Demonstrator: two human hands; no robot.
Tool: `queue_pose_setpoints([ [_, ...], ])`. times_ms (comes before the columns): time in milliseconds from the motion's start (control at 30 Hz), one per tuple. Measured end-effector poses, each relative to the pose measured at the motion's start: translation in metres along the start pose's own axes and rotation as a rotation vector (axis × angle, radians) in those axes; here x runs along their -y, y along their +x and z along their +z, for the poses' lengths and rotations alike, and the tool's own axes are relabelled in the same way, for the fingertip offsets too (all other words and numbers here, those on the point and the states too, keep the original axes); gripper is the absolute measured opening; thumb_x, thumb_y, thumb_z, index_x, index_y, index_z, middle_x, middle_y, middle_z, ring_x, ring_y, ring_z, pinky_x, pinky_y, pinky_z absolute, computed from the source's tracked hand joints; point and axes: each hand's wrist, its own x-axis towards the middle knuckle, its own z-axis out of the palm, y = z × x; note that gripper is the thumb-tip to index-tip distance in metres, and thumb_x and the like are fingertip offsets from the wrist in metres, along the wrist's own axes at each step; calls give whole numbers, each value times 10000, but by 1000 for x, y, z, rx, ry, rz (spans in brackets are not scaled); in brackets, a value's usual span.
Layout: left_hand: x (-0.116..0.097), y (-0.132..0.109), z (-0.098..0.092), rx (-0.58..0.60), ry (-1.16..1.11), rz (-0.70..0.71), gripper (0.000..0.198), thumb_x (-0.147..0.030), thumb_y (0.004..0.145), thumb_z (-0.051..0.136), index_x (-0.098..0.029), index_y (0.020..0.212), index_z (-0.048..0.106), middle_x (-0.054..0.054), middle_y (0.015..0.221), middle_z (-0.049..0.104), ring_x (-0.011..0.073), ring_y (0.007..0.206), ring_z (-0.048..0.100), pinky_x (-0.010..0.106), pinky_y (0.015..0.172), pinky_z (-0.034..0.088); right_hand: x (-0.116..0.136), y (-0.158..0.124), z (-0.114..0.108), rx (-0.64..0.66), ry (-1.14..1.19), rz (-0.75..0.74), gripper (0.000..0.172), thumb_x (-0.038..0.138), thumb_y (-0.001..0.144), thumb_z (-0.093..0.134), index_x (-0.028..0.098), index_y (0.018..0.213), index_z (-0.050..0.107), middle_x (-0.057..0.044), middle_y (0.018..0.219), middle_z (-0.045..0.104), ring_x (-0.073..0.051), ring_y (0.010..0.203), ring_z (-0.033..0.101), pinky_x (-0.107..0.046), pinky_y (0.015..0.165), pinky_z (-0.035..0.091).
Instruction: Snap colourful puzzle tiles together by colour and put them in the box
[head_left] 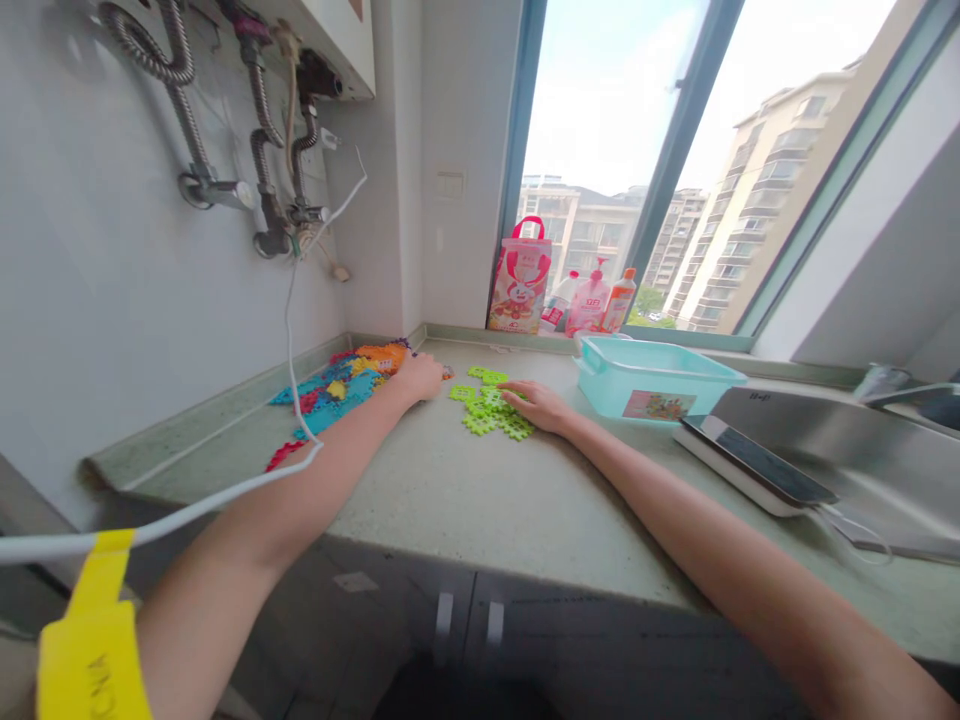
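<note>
A: Quick, from where I stand: where are the green pieces?
B: Loose flat heap of green interlocking pieces [491, 412], mid-countertop [450, 500], between the two hands.

A: Nearer hand?
B: Right hand [541, 405], clearly. It's at the heap's right edge, fingers pointing left, tips over the nearest pieces. From those fingertips, most of the heap lies left and toward the person.

A: Fingers?
B: Right: stretched out low, thumb just under the fingers. Pinching a piece or only resting? Can't tell.

A: Left hand [424, 378]?
B: At the far right end of the mixed-colour pile [351, 398], by the orange part. Back of the hand hides the fingers, so can't tell if they're together, apart or clamped. One small piece [448, 373] sits just beside it, on its right; colour unclear.

A: Long axes?
B: Mixed pile is long: runs slantwise from near left to far right, along the wall side. Green heap's more of a blotch, no clear axis; a few pieces straggle off its far and left sides.

A: So the relation that counts?
B: Green is under the right fingertips; from the left hand it's off to the right, across a strip of bare counter. Turquoise bin [615, 395] stands beyond the right hand, further right, apart from the heap.
</note>
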Motion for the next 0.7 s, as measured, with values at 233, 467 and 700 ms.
queue_pose_setpoints([
  [233,0,-11,-38,-150,176,-95,390,-346,948,550,-169,1236,744,205,1305,666,349,1273,578,469,1107,417,3,2,-7,-250,61,82,338,386,1041,474,230,1165,748,-66,1135,791,-214,1012,720,-320,920,526],
  [467,-22,-15,-52,-299,93,-130,372,-435,916,553,-180,1051,788,147,1049,770,328,1059,704,418,980,502,-6,-8,-42,-344,-398,197,384,330,954,511,183,669,724,-99,709,728,-213,702,650,-309,690,393],
  [700,-33,-13,-50,-243,85,-44,325,-240,910,534,-105,1014,811,228,999,768,356,1034,721,475,941,537,-17,-9,-53,-89,-530,145,277,123,807,533,168,778,805,-152,831,797,-244,752,692,-320,694,384],
])
